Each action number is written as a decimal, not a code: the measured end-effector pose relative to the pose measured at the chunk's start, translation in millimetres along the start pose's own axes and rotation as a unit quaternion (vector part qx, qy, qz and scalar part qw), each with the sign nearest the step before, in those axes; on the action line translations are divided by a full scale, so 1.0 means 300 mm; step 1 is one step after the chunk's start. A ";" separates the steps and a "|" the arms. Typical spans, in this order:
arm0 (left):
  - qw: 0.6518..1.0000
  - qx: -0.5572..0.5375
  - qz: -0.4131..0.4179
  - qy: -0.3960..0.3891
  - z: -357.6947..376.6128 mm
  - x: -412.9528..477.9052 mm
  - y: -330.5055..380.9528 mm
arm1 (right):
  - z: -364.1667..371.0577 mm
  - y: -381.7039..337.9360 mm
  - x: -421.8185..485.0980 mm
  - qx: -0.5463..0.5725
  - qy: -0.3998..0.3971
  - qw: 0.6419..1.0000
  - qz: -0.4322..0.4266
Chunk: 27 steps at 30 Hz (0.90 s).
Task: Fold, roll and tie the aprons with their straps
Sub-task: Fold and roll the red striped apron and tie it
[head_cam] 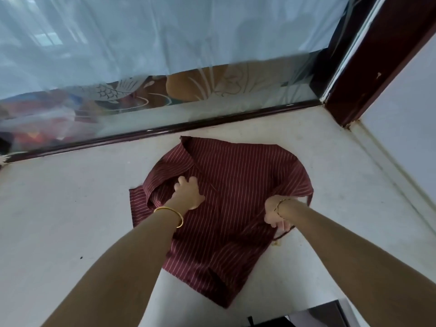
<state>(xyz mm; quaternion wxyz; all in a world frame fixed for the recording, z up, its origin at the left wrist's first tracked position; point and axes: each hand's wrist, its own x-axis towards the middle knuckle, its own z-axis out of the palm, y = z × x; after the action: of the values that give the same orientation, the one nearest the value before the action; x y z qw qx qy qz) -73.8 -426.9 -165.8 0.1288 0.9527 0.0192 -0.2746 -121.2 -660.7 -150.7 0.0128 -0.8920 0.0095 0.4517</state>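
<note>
A maroon pinstriped apron (226,175) is lying partly folded on a pale stone ledge (70,197), close to the dark frame (165,129) at the foot of the window. Its far left corner is turning back in a flap, and its near end is hanging toward the person over the front of the ledge.

The left hand (187,192), with a gold bangle (168,215) on its wrist, is resting on the cloth left of centre. Its fingers are bending down into a fold and the thumb is sticking out to the side. From here I cannot tell whether it is gripping the cloth or only pressing on it.

The right hand (274,213), wearing a thin bracelet (280,203), is curling its fingers round the apron's bunched right edge and lifting it a little off the ledge. A dark strap (284,235) is trailing out just below that fist.

Behind the frosted glass (141,97), etched with a fish pattern, a sheer curtain (165,31) is hanging.
</note>
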 end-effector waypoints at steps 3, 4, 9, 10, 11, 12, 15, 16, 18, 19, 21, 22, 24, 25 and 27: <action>0.991 -0.018 -0.056 0.122 -0.034 0.049 0.015 | -0.087 -0.003 0.017 0.036 0.117 0.992 0.004; 0.985 -0.022 -0.063 0.159 -0.050 0.072 0.009 | -0.115 -0.014 0.033 0.047 0.158 0.986 -0.006; 0.954 -0.161 -0.111 0.225 -0.132 0.202 0.009 | -0.234 -0.124 0.095 0.129 0.224 0.962 -0.085; 0.949 -0.190 -0.131 0.217 -0.149 0.235 0.022 | -0.249 -0.145 0.109 0.138 0.230 0.958 -0.099; 0.944 -0.211 -0.150 0.206 -0.168 0.268 0.033 | -0.262 -0.162 0.124 0.148 0.237 0.954 -0.111; 0.943 -0.217 -0.165 0.193 -0.184 0.297 0.039 | -0.269 -0.175 0.137 0.159 0.243 0.949 -0.122; 0.965 -0.135 -0.169 0.149 -0.216 0.360 0.031 | -0.295 -0.196 0.177 0.196 0.253 0.936 -0.146; 0.970 -0.109 -0.163 0.144 -0.226 0.376 0.025 | -0.308 -0.200 0.191 0.209 0.255 0.933 -0.148; 0.970 -0.114 -0.142 0.159 -0.244 0.387 0.024 | -0.338 -0.209 0.199 0.227 0.259 0.926 -0.151; 0.967 -0.143 -0.118 0.177 -0.258 0.384 0.032 | -0.361 -0.214 0.201 0.232 0.269 0.922 -0.153; 0.956 -0.227 -0.022 0.186 -0.297 0.362 0.057 | -0.417 -0.231 0.193 0.245 0.304 0.906 -0.164; 0.949 -0.261 0.049 0.171 -0.326 0.339 0.075 | -0.451 -0.241 0.176 0.259 0.325 0.892 -0.178; 0.935 -0.288 0.177 0.105 -0.396 0.274 0.123 | -0.520 -0.251 0.126 0.313 0.337 0.860 -0.219; 0.929 -0.285 0.224 0.075 -0.433 0.238 0.146 | -0.551 -0.251 0.100 0.345 0.321 0.848 -0.241; 0.912 -0.278 0.296 0.055 -0.507 0.149 0.198 | -0.599 -0.239 0.029 0.387 0.280 0.837 -0.268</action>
<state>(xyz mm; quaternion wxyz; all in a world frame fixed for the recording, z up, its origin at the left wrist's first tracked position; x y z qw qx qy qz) 49.2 -446.9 -51.2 0.4629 0.8538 -0.1808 -0.1551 30.7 -594.8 -50.5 0.4742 -0.8705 -0.0532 0.1209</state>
